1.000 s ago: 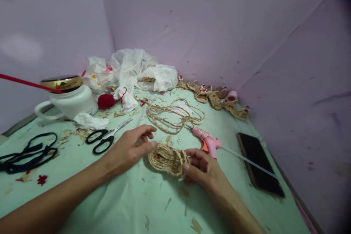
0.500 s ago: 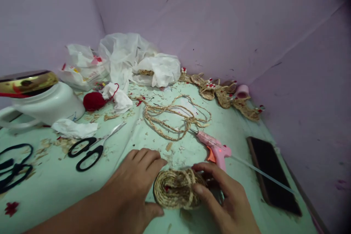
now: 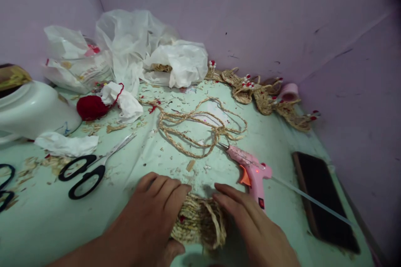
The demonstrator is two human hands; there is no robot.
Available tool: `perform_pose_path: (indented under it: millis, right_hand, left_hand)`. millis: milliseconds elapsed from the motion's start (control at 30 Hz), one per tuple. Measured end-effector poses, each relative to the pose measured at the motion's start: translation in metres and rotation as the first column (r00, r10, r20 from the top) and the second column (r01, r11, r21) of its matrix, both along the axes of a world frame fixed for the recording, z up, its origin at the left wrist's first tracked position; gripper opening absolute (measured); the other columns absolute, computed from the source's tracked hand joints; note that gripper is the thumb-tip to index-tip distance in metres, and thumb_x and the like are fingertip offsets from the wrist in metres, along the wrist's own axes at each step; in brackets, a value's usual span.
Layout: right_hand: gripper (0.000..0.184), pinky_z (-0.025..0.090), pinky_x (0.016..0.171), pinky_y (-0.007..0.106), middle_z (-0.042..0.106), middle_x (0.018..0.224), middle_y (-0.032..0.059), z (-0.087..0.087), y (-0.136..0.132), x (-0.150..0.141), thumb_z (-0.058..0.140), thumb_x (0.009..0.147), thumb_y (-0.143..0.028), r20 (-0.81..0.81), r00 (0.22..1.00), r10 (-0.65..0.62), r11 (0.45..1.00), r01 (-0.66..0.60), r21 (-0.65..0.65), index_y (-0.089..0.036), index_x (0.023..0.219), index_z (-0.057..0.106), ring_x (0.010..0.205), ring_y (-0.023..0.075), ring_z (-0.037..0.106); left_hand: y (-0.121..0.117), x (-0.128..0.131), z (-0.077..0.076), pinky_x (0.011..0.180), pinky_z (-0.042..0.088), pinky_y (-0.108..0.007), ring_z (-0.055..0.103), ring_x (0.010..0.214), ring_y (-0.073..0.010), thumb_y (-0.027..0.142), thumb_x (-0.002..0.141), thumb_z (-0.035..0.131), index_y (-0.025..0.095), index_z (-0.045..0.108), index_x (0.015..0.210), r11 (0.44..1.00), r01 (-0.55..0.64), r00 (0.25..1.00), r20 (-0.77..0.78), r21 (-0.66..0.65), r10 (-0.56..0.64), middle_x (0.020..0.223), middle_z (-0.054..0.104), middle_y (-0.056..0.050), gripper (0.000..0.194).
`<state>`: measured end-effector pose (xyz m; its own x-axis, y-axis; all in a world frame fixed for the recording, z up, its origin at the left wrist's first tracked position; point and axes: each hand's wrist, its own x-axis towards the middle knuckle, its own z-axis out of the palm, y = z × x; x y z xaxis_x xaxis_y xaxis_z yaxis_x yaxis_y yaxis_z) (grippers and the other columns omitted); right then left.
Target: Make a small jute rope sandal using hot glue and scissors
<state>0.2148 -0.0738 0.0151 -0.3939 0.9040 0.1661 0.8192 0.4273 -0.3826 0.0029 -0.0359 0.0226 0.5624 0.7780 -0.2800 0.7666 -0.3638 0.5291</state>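
Observation:
Between my hands, at the bottom of the head view, lies a small slipper (image 3: 194,221) of braided straw-coloured fibre, with a looped strap standing at its right end and a tiny red spot on its sole. My left hand (image 3: 156,208) grips its left end, fingers along the far side and thumb at the near side. Beside the strap end, my right hand (image 3: 247,221) is open with its fingers stretched out; whether the fingertips touch the slipper I cannot tell. Just beyond the right hand lies a pink glue gun (image 3: 250,167) with a glue stick in its back.
A coil of braided cord (image 3: 188,129) lies ahead. Black-handled scissors (image 3: 97,167), red yarn (image 3: 91,107) and a white pot (image 3: 40,110) are on the left. Plastic bags (image 3: 134,46) and beaded small slippers (image 3: 263,100) line the wall. A phone (image 3: 326,200) lies right.
My left hand has moved over the slipper's left end. My right hand has let go of the strap end, its fingers straighter. The slipper is slightly turned, and the view has shifted.

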Motion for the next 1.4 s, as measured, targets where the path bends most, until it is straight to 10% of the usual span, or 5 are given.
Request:
perform_pose_path:
  millis: [267, 1400]
  right_hand:
    - [0.062, 0.057, 0.071, 0.030, 0.064, 0.110, 0.0121, -0.017, 0.002, -0.007, 0.070, 0.065, -0.037, 0.068, 0.989, 0.130, 0.990, -0.125, -0.065, -0.019, 0.119, 0.046, 0.092, 0.0238, 0.066]
    - [0.045, 0.046, 0.063, 0.033, 0.056, 0.090, 0.0030, -0.005, 0.008, -0.027, 0.059, 0.058, -0.019, -0.134, 0.991, -0.007, 0.919, -0.047, -0.392, -0.025, 0.101, 0.049, 0.077, 0.0221, 0.058]
  left_hand:
    - [0.001, 0.012, 0.022, 0.093, 0.034, -0.045, 0.047, 0.100, -0.0258, 0.015, 0.059, 0.063, 0.024, 0.054, 0.105, 0.999, 0.006, 0.992, -0.127, 0.051, 0.000, 0.109, 0.055, -0.005, 0.048]
    - [0.007, 0.007, 0.018, 0.089, 0.034, -0.047, 0.045, 0.095, -0.0271, 0.019, 0.052, 0.066, 0.021, 0.055, 0.093, 0.995, 0.101, 0.991, -0.083, 0.009, -0.100, 0.105, 0.054, -0.007, 0.042]
